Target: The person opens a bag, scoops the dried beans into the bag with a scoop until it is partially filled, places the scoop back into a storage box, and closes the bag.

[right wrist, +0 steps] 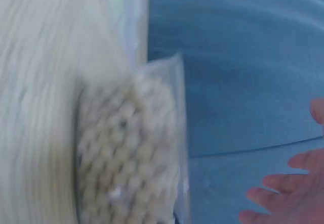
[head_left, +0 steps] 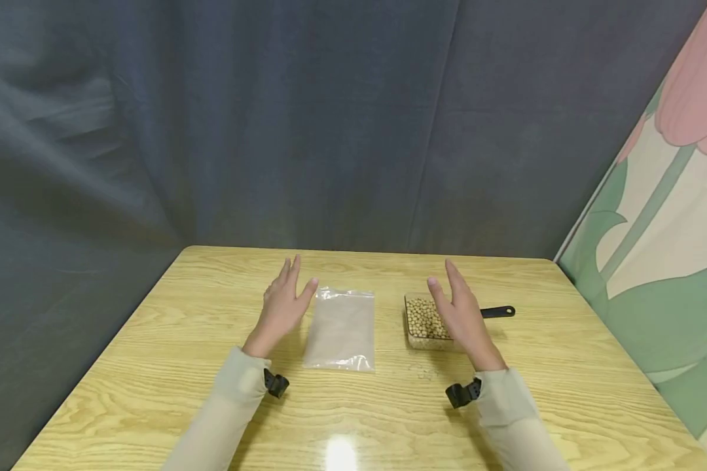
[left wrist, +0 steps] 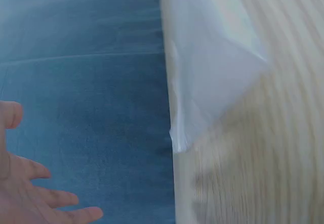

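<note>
Bag, of clear plastic, is laid flat on the table. Its long axis is aligned from the near edge toward the far edge, and its zip strip is placed at the far end.

The left hand is held above the table with the fingers extended and the thumb set apart; nothing is gripped. From this hand the bag is located to the right, on the thumb side, and no contact is seen. The bag is separated from the right hand by a much wider gap, so the left is judged the nearer hand.

The right hand is held likewise, with the fingers extended, the thumb apart and nothing gripped. A clear container filled with pale beans is located below this hand and toward its left; the right part of the container is hidden in the head view. In the right wrist view, hand and container are shown apart. A black handle is pointed to the right from behind the hand; its attachment cannot be determined.

Any grasp is judged to be governed by this sideways offset: for the bag, rightward and downward travel of the left hand would be required.
</note>
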`<action>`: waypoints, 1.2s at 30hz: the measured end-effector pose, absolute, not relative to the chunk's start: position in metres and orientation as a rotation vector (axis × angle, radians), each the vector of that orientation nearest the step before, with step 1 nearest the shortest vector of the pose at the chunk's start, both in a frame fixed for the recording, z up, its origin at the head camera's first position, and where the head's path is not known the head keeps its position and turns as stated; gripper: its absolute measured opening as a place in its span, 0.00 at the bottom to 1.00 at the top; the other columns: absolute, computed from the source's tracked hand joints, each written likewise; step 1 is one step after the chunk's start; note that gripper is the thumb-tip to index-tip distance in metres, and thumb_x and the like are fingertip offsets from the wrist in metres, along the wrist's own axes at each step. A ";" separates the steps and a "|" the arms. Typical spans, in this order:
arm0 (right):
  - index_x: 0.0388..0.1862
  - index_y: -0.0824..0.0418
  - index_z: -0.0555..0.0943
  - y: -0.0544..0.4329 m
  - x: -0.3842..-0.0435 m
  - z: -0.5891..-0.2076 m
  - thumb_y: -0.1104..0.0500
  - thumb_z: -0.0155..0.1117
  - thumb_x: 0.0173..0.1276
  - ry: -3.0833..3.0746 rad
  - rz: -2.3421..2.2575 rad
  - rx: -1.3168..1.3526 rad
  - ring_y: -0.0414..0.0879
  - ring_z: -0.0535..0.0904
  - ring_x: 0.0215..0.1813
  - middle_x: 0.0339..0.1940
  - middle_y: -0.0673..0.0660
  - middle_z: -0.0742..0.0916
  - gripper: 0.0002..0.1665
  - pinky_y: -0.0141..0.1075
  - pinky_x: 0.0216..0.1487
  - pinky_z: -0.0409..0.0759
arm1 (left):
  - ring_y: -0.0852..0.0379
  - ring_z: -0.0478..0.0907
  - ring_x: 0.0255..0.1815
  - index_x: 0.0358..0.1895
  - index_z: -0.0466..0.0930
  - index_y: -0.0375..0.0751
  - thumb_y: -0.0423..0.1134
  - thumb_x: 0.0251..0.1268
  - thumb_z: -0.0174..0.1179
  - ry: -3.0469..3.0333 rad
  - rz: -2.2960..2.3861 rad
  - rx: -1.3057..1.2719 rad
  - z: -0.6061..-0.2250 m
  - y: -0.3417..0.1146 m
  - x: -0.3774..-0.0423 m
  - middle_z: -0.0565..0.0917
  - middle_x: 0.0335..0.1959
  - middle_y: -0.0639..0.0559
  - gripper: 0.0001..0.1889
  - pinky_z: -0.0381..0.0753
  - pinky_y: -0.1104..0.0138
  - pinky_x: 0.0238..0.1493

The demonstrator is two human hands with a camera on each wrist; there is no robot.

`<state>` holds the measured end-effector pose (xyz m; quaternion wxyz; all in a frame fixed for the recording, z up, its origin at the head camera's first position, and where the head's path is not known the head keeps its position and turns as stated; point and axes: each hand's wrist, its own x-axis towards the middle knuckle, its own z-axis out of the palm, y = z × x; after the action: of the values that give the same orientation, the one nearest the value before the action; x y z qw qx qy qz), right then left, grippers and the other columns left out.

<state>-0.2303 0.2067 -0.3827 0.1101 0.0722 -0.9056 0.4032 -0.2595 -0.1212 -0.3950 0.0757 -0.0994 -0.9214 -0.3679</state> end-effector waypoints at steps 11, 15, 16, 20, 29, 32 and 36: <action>0.79 0.53 0.45 0.183 -0.241 -0.375 0.37 0.39 0.75 -2.320 2.121 0.087 0.50 0.55 0.77 0.79 0.54 0.57 0.42 0.44 0.75 0.57 | 0.37 0.60 0.72 0.76 0.50 0.38 0.53 0.75 0.44 -2.559 -1.869 -0.108 -0.391 -0.133 -0.272 0.58 0.74 0.38 0.34 0.61 0.46 0.69; 0.79 0.59 0.46 0.168 -0.244 -0.376 0.45 0.37 0.79 -2.142 2.406 0.057 0.49 0.57 0.77 0.78 0.56 0.59 0.37 0.42 0.74 0.58 | 0.37 0.61 0.71 0.75 0.51 0.35 0.51 0.75 0.44 -2.508 -2.061 -0.083 -0.396 -0.135 -0.275 0.59 0.73 0.36 0.33 0.60 0.46 0.70; 0.79 0.61 0.46 0.164 -0.245 -0.377 0.47 0.37 0.80 -2.110 2.455 0.049 0.49 0.57 0.77 0.78 0.57 0.59 0.36 0.42 0.74 0.58 | 0.36 0.61 0.70 0.75 0.51 0.35 0.51 0.75 0.44 -2.505 -2.091 -0.074 -0.397 -0.135 -0.276 0.59 0.73 0.36 0.33 0.60 0.46 0.69; 0.78 0.64 0.45 0.150 -0.250 -0.382 0.52 0.35 0.80 -2.053 2.567 0.000 0.52 0.54 0.78 0.78 0.60 0.56 0.34 0.44 0.75 0.54 | 0.36 0.59 0.72 0.75 0.51 0.35 0.49 0.76 0.43 -2.501 -2.180 -0.024 -0.404 -0.137 -0.277 0.56 0.74 0.37 0.32 0.60 0.47 0.70; 0.77 0.68 0.46 0.126 -0.259 -0.400 0.56 0.39 0.79 -2.072 2.590 -0.155 0.57 0.48 0.79 0.78 0.64 0.53 0.34 0.48 0.77 0.48 | 0.35 0.59 0.72 0.74 0.51 0.31 0.44 0.76 0.41 -2.504 -2.298 0.033 -0.418 -0.141 -0.284 0.54 0.75 0.34 0.30 0.61 0.50 0.70; 0.77 0.69 0.46 0.121 -0.260 -0.404 0.55 0.40 0.78 -2.145 2.550 -0.165 0.59 0.45 0.79 0.79 0.65 0.51 0.35 0.49 0.77 0.45 | 0.34 0.60 0.71 0.74 0.50 0.29 0.42 0.75 0.41 -2.513 -2.323 0.020 -0.422 -0.140 -0.286 0.55 0.73 0.31 0.30 0.62 0.50 0.70; 0.77 0.71 0.43 0.115 -0.261 -0.409 0.51 0.39 0.79 -2.278 2.461 -0.164 0.62 0.42 0.78 0.78 0.68 0.49 0.38 0.53 0.76 0.44 | 0.34 0.61 0.70 0.73 0.50 0.27 0.40 0.75 0.41 -2.516 -2.353 0.020 -0.425 -0.138 -0.287 0.57 0.72 0.29 0.29 0.62 0.50 0.70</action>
<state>-0.2606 0.1150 -0.4087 -0.1076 -0.0484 -0.6745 0.7288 -0.2867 -0.1377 -0.4253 -0.1512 0.0059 -0.7219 -0.6753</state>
